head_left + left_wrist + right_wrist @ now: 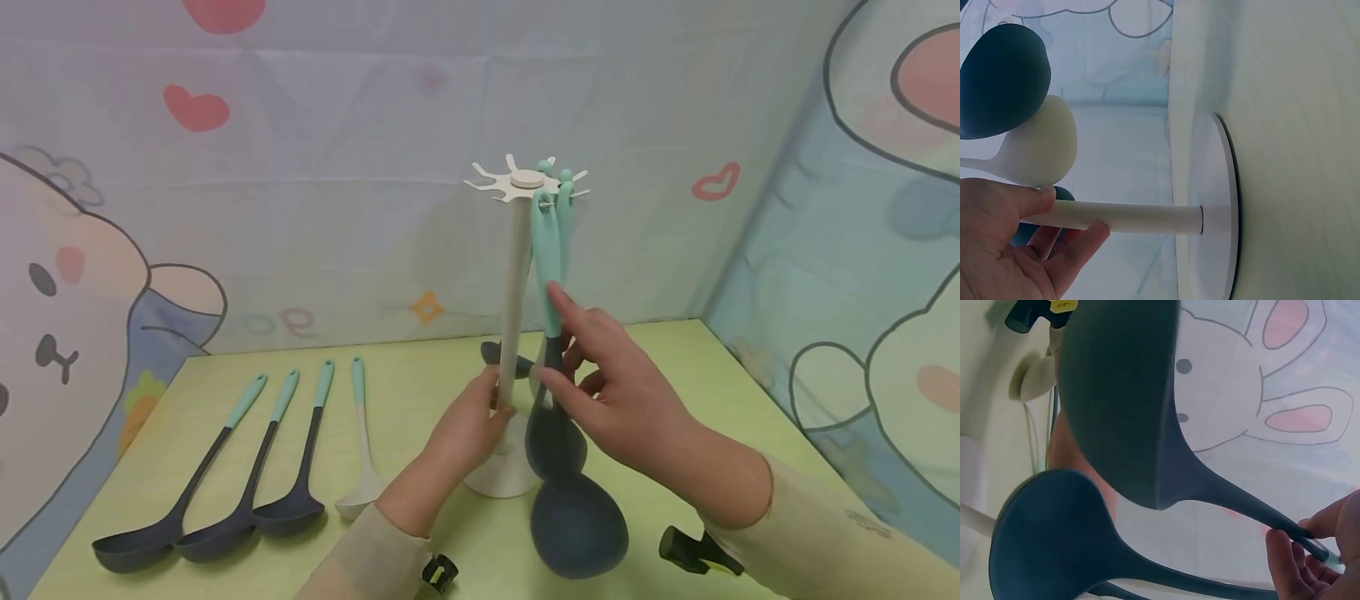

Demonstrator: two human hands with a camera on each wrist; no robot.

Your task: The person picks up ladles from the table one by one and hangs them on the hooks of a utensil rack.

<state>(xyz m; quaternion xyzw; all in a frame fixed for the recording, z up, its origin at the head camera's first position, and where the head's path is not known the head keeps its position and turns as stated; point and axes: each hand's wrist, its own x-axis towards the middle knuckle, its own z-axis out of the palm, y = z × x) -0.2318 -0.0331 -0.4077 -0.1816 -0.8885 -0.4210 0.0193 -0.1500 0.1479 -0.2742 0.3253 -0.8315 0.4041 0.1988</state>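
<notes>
A dark, deep-bowled ladle (pixel 579 527) with a mint-green handle (pixel 547 250) was pinched by the right fingers (pixel 576 312); the utensil stand (pixel 491 482) was gripped by its pale post (pixel 515 267) between the left fingers (pixel 1079 253).

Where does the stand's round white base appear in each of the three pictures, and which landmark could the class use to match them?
Head: the round white base is at lower centre, below the left hand.
Left wrist: right of centre, turned on its side and cut off by the bottom edge.
Right wrist: at the left edge, only partly in frame.
Shared landmark: the pale pole joined to it.
</notes>
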